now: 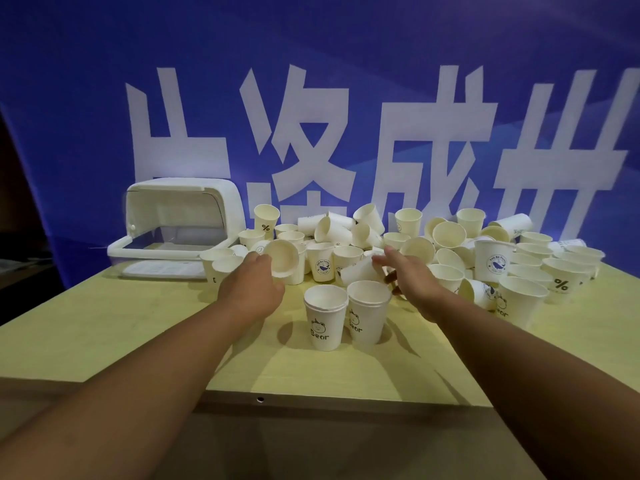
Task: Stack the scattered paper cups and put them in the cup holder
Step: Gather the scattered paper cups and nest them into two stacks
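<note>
- Left forearm and right forearm, both bare, reach from the near edge across the pale yellow counter.
- Two upright "Bear" cups stand between the arms, touching each other. The left one shows layered rims, so it is judged to be a stack already begun.
- Left grip: fingers curl round a tilted paper cup, lifted off the counter with its mouth turned toward the camera.
- Right grip: fingers are spread and fairly straight and hold nothing. The fingertips are at a cup lying on its side; blur hides whether they touch it.
- Scattered paper cups are heaped across the far middle and right of the counter, some upright, some tipped, several already nested.
- Cup holder: a white box at the far left of the counter, clear lid raised, well apart from the "Bear" pair.
- Blue banner with large white characters hangs behind.
- Step in hand, as judged: gathering single cups for nesting.
- Method: turn the held cup mouth-up, line it up over the begun stack and lower it straight in. Hold the wall lightly so the paper does not buckle.
- Method: take the lying cup by its side wall, not its rim, and nest only cups of matching size.
</note>
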{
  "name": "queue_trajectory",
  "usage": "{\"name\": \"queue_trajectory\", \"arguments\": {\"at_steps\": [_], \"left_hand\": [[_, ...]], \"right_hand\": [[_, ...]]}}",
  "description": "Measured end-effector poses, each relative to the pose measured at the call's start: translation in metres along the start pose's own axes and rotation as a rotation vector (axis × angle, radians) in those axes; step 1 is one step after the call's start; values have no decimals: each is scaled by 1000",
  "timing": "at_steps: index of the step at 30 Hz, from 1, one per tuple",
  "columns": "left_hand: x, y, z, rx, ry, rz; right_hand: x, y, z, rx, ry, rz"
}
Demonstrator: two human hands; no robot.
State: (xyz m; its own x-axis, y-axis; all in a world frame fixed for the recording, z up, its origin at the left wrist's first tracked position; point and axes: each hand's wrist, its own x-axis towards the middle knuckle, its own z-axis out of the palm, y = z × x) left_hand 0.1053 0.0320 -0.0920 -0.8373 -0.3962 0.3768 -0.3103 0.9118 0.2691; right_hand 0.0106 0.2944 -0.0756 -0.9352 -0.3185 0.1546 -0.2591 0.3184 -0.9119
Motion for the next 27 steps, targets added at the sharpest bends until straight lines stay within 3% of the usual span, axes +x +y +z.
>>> {"name": "queue_trajectory", "arguments": {"at_steps": [6,12,18,27], "left_hand": [[-15,19,-35,-261,203,70],[-36,38,-57,-518,131,80],[-47,46,-55,-545,23,164],[-51,44,-46,-264,-107,187]], "right_hand": [[-23,-20,-11,-85,245,-183],[-56,-41,-17,-188,306,-305],[-69,-42,-18,-336,207,-316],[-60,-29,-15,-357,149,-275]]}}
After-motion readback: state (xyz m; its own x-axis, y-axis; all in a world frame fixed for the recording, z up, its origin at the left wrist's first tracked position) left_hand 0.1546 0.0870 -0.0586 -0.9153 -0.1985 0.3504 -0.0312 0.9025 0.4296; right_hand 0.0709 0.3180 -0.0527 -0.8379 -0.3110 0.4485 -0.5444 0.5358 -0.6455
